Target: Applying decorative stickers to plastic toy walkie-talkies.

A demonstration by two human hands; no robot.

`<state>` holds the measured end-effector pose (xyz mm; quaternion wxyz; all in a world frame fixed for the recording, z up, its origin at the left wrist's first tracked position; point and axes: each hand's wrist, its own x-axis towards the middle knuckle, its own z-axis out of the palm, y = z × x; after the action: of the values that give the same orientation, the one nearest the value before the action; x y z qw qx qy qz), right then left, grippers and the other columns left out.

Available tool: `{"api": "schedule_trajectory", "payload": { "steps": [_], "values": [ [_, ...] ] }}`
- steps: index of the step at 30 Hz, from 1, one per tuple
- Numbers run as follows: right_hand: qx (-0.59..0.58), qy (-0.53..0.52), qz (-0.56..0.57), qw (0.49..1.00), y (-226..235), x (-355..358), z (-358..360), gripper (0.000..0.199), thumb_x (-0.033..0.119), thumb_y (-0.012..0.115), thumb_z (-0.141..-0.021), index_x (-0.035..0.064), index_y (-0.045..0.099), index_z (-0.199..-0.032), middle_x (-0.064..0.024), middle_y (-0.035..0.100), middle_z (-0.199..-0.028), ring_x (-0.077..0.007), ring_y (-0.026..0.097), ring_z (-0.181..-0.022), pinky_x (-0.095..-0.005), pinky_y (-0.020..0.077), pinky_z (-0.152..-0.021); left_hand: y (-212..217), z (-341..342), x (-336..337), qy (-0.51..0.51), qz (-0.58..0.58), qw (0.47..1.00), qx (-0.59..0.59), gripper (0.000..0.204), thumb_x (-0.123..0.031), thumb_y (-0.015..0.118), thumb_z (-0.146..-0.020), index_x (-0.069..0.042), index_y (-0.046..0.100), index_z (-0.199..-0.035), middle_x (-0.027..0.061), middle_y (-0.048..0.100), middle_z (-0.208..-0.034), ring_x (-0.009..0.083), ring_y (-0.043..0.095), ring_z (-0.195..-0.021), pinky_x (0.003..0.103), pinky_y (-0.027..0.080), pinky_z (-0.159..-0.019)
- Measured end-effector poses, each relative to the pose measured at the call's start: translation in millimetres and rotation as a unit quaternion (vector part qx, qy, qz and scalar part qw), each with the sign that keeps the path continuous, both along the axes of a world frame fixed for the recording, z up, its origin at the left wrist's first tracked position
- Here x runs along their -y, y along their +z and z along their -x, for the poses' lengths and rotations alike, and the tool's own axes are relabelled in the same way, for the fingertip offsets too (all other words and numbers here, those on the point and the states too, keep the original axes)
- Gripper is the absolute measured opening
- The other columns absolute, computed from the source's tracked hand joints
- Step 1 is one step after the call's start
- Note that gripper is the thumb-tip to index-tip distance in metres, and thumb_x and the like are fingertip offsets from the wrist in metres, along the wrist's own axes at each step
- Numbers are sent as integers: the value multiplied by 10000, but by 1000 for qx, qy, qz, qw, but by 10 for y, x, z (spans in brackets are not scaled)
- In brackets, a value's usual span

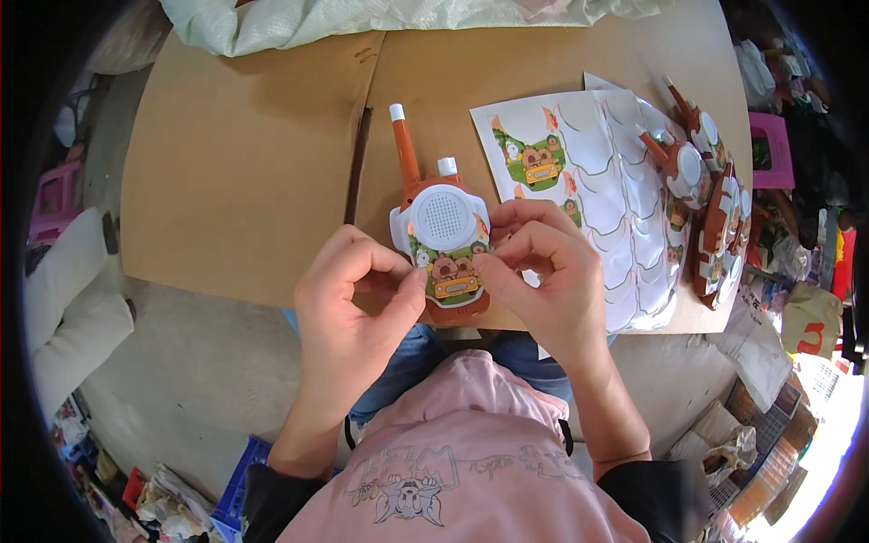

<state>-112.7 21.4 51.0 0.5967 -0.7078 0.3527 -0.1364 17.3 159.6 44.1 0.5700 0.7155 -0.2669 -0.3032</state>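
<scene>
A brown and white toy walkie-talkie (444,214) with an orange-brown antenna lies at the near edge of the cardboard tabletop, its round speaker grille facing up. Over its lower front sits a cartoon sticker (455,277) with animals in a yellow car. My left hand (355,294) pinches the sticker's left edge between thumb and forefinger. At the opposite edge, my right hand (546,271) grips the sticker with thumb and forefinger. How firmly the sticker adheres cannot be seen. A sticker sheet (534,149), with many stickers peeled off, lies right of the toy.
More toy walkie-talkies (715,217) are piled at the table's right edge, partly on the sheets. A white woven sack (299,25) lies along the far edge. Pink stools (770,149) and a blue crate (241,484) stand around the table.
</scene>
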Motion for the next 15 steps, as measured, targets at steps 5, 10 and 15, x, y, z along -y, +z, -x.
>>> {"api": "schedule_trajectory", "payload": {
  "steps": [5,10,15],
  "values": [
    [2,-1,1,1000,-3,2,-6,63,-53,713,-784,-67,654,-800,-118,579,-1144,-109,622,-918,-233,552,-771,1,-2,-1,-3,-3,1000,4,113,64,700,-779,21,597,-755,47,546,-797,104,590,-689,228,497,-625],
    [-6,6,10,1000,14,14,-22,65,-46,715,-785,-64,653,-794,-112,585,-1138,-104,622,-915,-231,551,-764,-5,-6,-2,-5,-1,1000,7,115,71,696,-770,21,595,-747,49,547,-795,107,602,-686,234,510,-623],
    [-16,8,11,1000,20,24,-35,65,-44,716,-779,-61,653,-784,-107,590,-1133,-102,623,-913,-230,552,-759,8,2,7,-4,-1,1000,-2,119,76,696,-765,21,593,-745,47,548,-796,107,605,-695,236,519,-635]
  ]
}}
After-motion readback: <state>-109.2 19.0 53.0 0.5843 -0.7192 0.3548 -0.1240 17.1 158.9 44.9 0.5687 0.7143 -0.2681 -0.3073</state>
